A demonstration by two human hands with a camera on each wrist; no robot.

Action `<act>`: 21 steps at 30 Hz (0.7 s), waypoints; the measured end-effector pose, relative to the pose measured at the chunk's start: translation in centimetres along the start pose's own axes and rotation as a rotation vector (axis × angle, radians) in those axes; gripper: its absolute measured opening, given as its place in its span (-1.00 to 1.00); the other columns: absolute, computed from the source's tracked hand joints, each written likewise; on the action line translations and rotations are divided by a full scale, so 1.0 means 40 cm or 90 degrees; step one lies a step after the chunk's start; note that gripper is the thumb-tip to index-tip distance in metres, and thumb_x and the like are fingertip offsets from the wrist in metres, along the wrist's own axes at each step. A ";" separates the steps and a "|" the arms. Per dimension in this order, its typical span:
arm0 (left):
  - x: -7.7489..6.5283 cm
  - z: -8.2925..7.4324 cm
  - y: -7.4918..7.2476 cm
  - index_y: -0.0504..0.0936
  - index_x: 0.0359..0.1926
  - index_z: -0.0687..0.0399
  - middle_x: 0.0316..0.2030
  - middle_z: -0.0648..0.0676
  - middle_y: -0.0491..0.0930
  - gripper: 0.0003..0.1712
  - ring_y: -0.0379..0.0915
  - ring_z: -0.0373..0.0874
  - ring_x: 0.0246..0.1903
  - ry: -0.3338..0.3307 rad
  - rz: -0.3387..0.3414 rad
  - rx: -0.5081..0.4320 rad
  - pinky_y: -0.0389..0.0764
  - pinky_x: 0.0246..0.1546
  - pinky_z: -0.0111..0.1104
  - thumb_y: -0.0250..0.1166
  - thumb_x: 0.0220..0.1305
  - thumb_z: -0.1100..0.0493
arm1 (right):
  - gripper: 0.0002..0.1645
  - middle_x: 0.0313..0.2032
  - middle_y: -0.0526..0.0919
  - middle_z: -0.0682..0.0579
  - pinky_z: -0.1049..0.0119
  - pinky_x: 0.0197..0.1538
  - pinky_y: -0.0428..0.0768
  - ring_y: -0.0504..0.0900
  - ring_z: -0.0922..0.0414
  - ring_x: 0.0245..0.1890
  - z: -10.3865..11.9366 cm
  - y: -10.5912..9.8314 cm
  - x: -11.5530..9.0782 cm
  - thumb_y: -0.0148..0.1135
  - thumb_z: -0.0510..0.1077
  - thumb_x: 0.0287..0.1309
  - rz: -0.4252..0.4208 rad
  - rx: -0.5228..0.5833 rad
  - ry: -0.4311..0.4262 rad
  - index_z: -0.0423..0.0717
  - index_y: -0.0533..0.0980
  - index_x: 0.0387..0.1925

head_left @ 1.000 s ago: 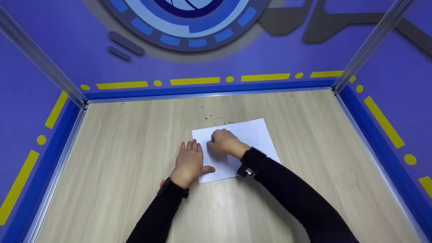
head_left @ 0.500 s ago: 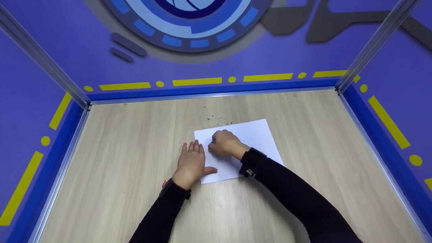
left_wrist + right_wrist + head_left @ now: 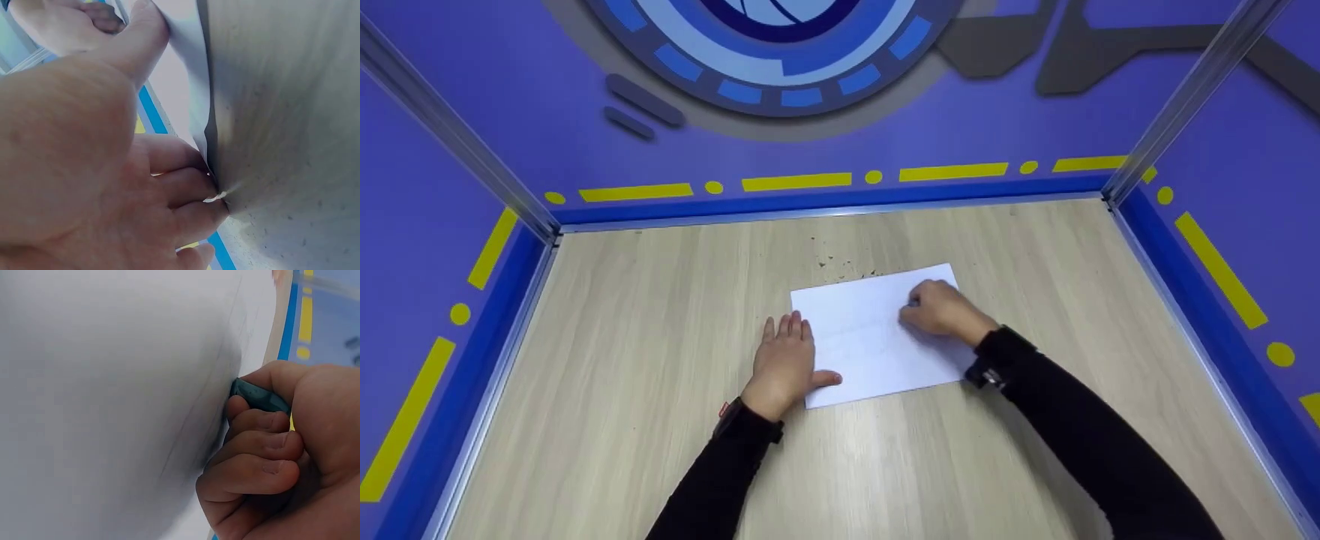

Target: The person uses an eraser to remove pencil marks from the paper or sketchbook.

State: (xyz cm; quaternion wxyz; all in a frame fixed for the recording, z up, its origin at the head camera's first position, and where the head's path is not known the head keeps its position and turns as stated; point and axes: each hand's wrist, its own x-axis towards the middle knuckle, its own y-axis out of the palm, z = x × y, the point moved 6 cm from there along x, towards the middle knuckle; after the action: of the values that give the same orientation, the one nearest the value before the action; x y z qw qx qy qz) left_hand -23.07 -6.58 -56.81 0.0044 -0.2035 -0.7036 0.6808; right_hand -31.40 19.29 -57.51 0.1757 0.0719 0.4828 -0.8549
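Observation:
A white sheet of paper (image 3: pixel 862 341) lies slightly askew on the wooden table. My left hand (image 3: pixel 784 367) rests flat at its left edge, fingers straight and thumb out on the sheet. Over the paper's right part, my right hand (image 3: pixel 941 309) has its fingers curled round a small dark teal piece (image 3: pixel 260 396), pinched between thumb and forefinger. Most of that piece is hidden, so I cannot tell its exact kind. Faint thin lines run across the paper in the right wrist view.
Dark crumbs (image 3: pixel 822 264) are scattered on the table (image 3: pixel 660 322) behind the sheet. Blue-purple panels (image 3: pixel 825 150) with yellow marks wall in the back and both sides, framed by metal rails.
My right hand has moved to the right across the paper, from near the left hand to the right part, still gripping the teal piece. The left hand stays in place.

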 end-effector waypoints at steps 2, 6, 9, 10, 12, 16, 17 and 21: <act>0.000 -0.002 0.000 0.29 0.64 0.46 0.68 0.43 0.24 0.40 0.15 0.27 0.72 0.000 0.000 -0.002 0.10 0.77 0.17 0.41 0.24 -0.59 | -0.71 -0.36 0.57 -0.04 0.23 -0.27 0.44 0.54 0.02 -0.31 -0.047 -0.029 -0.014 0.28 -0.02 0.31 0.002 -0.002 0.020 -0.10 0.59 -0.46; -0.001 -0.004 -0.003 0.29 0.64 0.46 0.68 0.43 0.23 0.40 0.14 0.27 0.72 -0.002 0.002 -0.002 0.10 0.77 0.17 0.42 0.24 -0.59 | -0.68 -0.49 0.45 0.04 0.28 -0.37 0.37 0.45 0.08 -0.45 -0.115 -0.068 -0.033 0.27 -0.05 0.29 0.004 0.004 0.053 -0.10 0.50 -0.54; -0.003 -0.002 -0.005 0.29 0.64 0.45 0.68 0.43 0.23 0.40 0.14 0.27 0.72 -0.005 0.004 0.000 0.10 0.77 0.16 0.42 0.24 -0.58 | -0.61 -0.58 0.27 0.14 0.31 -0.46 0.29 0.34 0.15 -0.56 -0.132 -0.076 -0.037 0.26 -0.08 0.27 0.002 0.015 0.061 0.02 0.32 -0.62; -0.002 -0.002 -0.005 0.29 0.64 0.45 0.68 0.43 0.23 0.40 0.14 0.27 0.72 -0.005 0.004 0.000 0.09 0.77 0.16 0.42 0.24 -0.59 | -0.61 -0.59 0.26 0.14 0.31 -0.47 0.29 0.34 0.15 -0.57 -0.133 -0.077 -0.038 0.25 -0.07 0.27 0.000 0.015 0.060 0.02 0.33 -0.62; -0.002 -0.002 -0.006 0.29 0.64 0.45 0.67 0.43 0.24 0.39 0.15 0.27 0.72 -0.003 0.000 0.000 0.10 0.77 0.16 0.42 0.24 -0.59 | -0.68 -0.55 0.31 0.12 0.30 -0.45 0.31 0.37 0.14 -0.54 -0.133 -0.078 -0.040 0.26 -0.07 0.27 -0.008 0.012 0.055 -0.01 0.41 -0.57; 0.000 -0.004 -0.003 0.29 0.63 0.46 0.67 0.44 0.24 0.39 0.16 0.28 0.71 0.003 -0.004 -0.005 0.11 0.77 0.17 0.41 0.25 -0.59 | -0.76 -0.48 0.37 0.05 0.27 -0.39 0.33 0.40 0.09 -0.47 -0.130 -0.076 -0.044 0.24 -0.08 0.28 -0.022 -0.007 0.056 -0.13 0.54 -0.45; 0.000 -0.004 -0.002 0.29 0.63 0.46 0.67 0.44 0.23 0.39 0.15 0.28 0.72 0.002 -0.003 -0.007 0.10 0.77 0.17 0.41 0.25 -0.59 | -0.76 -0.45 0.40 0.02 0.26 -0.37 0.34 0.42 0.07 -0.44 -0.127 -0.074 -0.046 0.24 -0.08 0.29 -0.023 -0.013 0.056 -0.16 0.57 -0.41; 0.003 -0.001 0.001 0.28 0.64 0.45 0.68 0.44 0.21 0.39 0.12 0.29 0.73 -0.004 0.006 -0.010 0.06 0.78 0.17 0.41 0.25 -0.58 | -0.67 -0.32 0.56 -0.09 0.23 -0.28 0.41 0.51 0.00 -0.33 -0.114 -0.072 -0.052 0.22 -0.04 0.36 -0.027 -0.038 0.055 -0.27 0.66 -0.26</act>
State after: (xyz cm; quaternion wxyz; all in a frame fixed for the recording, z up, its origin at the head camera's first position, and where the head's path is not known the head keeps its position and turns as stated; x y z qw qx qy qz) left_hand -23.14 -6.50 -56.87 -0.0025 -0.2047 -0.7081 0.6758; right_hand -30.73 24.99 -56.98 0.1384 0.0935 0.5167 -0.8397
